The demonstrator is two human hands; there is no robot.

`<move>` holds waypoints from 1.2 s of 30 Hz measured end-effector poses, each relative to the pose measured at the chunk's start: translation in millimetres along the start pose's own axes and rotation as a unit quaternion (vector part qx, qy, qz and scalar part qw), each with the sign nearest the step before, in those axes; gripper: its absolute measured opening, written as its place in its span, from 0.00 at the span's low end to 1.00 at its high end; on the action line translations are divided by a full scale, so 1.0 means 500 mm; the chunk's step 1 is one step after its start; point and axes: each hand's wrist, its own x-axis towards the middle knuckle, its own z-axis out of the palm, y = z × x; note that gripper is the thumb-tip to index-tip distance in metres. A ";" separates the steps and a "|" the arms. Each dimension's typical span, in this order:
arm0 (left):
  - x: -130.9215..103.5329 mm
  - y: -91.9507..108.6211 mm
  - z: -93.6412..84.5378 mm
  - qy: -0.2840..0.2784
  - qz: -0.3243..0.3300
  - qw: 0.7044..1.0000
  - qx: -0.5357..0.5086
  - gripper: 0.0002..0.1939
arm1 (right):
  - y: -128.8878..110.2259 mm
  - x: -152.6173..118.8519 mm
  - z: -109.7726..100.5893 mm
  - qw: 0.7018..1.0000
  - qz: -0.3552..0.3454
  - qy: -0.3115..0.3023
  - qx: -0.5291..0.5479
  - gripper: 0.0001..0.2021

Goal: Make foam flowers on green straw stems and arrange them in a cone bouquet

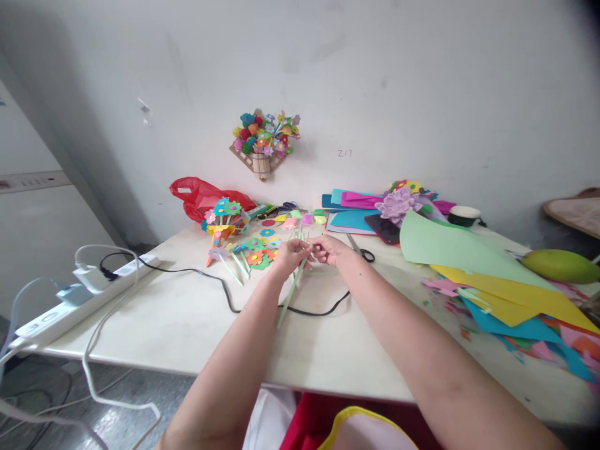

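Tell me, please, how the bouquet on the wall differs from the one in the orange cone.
The wall bouquet hangs on the wall, while the cone bouquet is on the table. The wall bouquet has a striped, round-sided holder; the cone bouquet has an orange cone narrowing to a point. The wall bouquet looks fuller than the cone bouquet. Both have colorful flowers.

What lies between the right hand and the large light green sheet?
A pair of scissors lies on the table between them, as the head view shows.

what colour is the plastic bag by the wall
The plastic bag is red; it shows best in the head view.
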 end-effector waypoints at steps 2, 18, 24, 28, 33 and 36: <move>-0.002 0.004 0.008 0.002 0.013 1.000 0.018 0.13 | 0.000 -0.004 -0.008 0.999 0.020 -0.014 0.026 0.13; 0.002 0.006 -0.011 0.026 -0.003 0.987 -0.155 0.13 | 0.010 -0.013 -0.035 0.836 -0.251 0.315 -0.374 0.07; -0.025 0.049 0.003 -0.104 -0.022 0.949 -0.298 0.06 | 0.040 -0.003 0.030 0.954 -0.258 -0.098 -0.115 0.03; -0.033 0.057 -0.010 -0.100 -0.035 0.933 -0.345 0.03 | 0.058 0.003 0.050 0.956 -0.230 -0.151 -0.104 0.04; -0.026 0.063 -0.051 -0.060 -0.017 0.942 -0.328 0.04 | 0.059 -0.004 0.061 0.950 -0.211 -0.110 -0.202 0.08; -0.019 0.074 -0.101 0.052 0.015 0.948 -0.313 0.04 | 0.053 -0.006 0.063 0.946 -0.198 -0.047 -0.253 0.08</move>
